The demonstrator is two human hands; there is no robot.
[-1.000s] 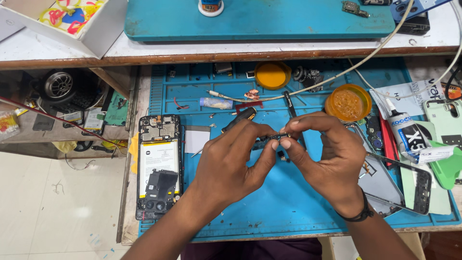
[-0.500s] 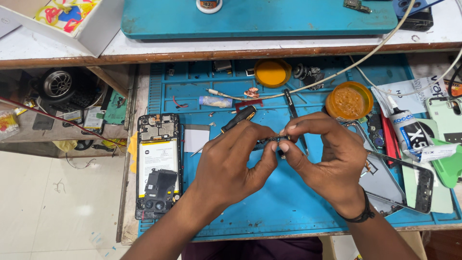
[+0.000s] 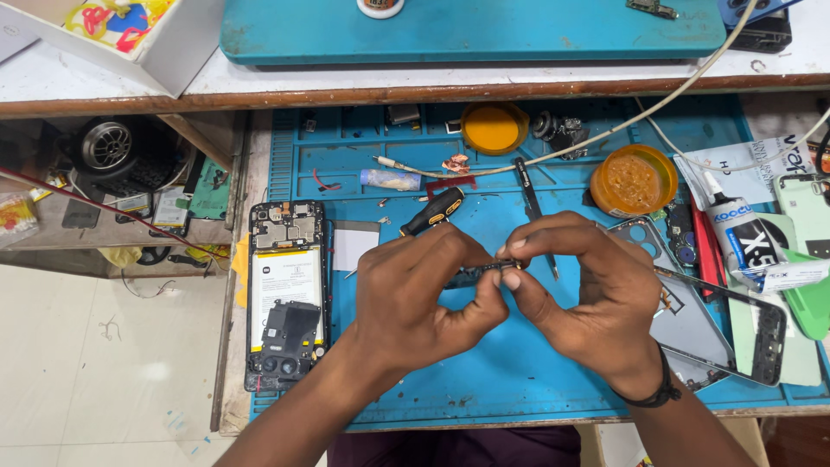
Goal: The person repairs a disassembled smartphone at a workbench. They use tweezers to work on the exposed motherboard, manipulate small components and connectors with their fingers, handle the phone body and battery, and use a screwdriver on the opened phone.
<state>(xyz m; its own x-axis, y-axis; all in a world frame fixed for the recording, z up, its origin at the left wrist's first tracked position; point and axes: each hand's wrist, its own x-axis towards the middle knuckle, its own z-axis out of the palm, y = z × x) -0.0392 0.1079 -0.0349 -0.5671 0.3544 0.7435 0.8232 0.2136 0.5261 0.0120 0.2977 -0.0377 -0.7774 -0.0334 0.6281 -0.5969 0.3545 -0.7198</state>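
We see the counter covered by a blue silicone work mat, with an opened black smartphone showing its white battery lying at its left edge. Above the mat's middle, our left hand and right hand meet, both pinching a small dark elongated phone part between thumbs and fingertips. A black-handled screwdriver lies just behind the left hand.

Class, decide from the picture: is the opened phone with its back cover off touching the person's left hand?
Apart. The head view shows bare blue mat between the opened phone at the mat's left edge and the left hand, which pinches a small dark part with the right hand.
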